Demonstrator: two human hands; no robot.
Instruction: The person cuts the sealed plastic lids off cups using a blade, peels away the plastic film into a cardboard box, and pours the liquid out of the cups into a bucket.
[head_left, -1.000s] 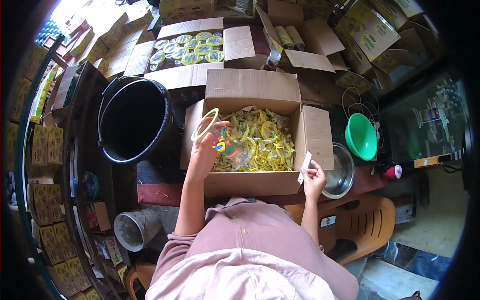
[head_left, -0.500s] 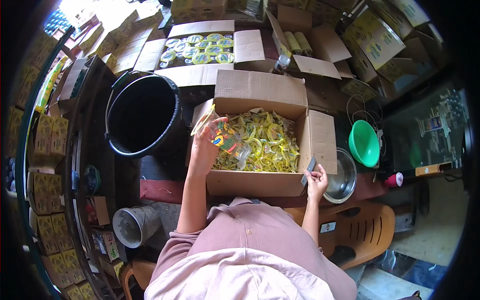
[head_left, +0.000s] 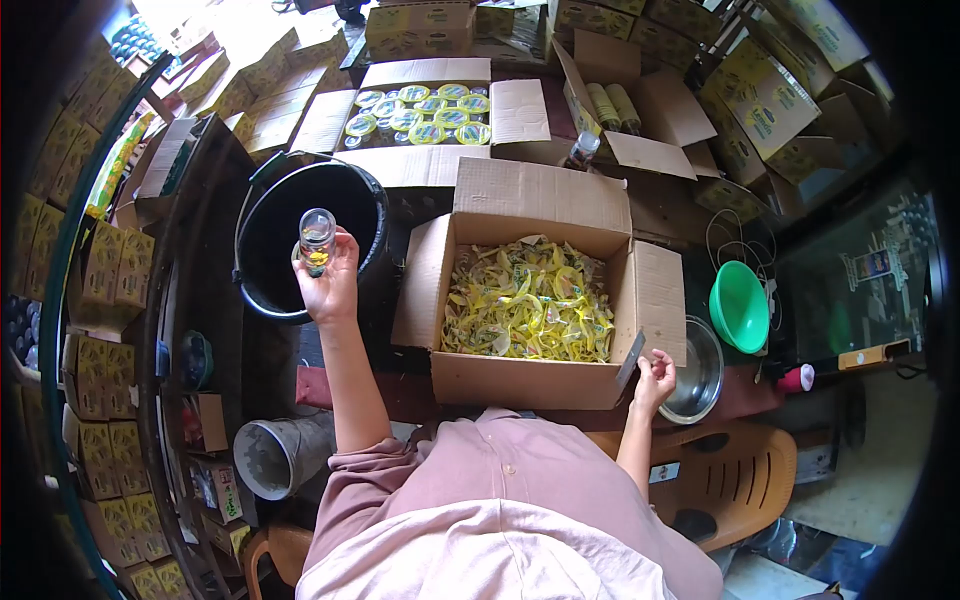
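Note:
My left hand is closed around a clear jar with a colourful print, holding it above the near right part of the black bucket. One round, clear end of the jar points upward; my fingers partly cover the print. At the near right corner of the open cardboard box, my right hand pinches a flat grey metal strip, like a blade. Crumpled yellow-and-clear plastic wrappers lie in the box.
A carton of yellow-lidded jars stands behind the box. To the right are a steel bowl, a green bowl and a pink spool. A grey bucket stands lower left, beside shelves of small boxes.
My left hand has carried the jar left from above the wrapper box to over the black bucket, turning its clear end upward. My right hand still holds the metal strip near the box corner.

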